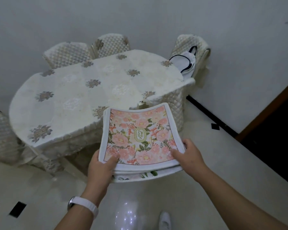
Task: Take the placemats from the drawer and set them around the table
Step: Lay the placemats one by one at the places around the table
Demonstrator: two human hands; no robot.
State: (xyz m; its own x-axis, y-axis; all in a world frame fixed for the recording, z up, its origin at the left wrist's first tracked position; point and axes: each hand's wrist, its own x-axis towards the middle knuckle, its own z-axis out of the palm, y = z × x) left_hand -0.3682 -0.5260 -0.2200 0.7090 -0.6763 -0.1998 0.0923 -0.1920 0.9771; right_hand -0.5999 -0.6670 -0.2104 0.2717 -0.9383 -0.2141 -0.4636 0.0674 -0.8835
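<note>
A stack of floral placemats [138, 135], pink flowers with a white border and a "GARDEN" emblem, is held level in front of me, just off the near edge of the table [70, 90]. My left hand [101, 166] grips the stack's near left corner, thumb on top. At the near right corner my right hand [188, 156] holds it the same way. The oval table wears a cream quilted cloth with grey-gold flower motifs and carries no placemats.
Cream quilted chairs stand round the table: two at the far side [68, 53] [112, 44], one at the right end [191, 45] with a white bag [184, 62] on it, one at the left [2, 133]. Pale glossy floor lies beneath; a dark doorway [273, 130] opens at right.
</note>
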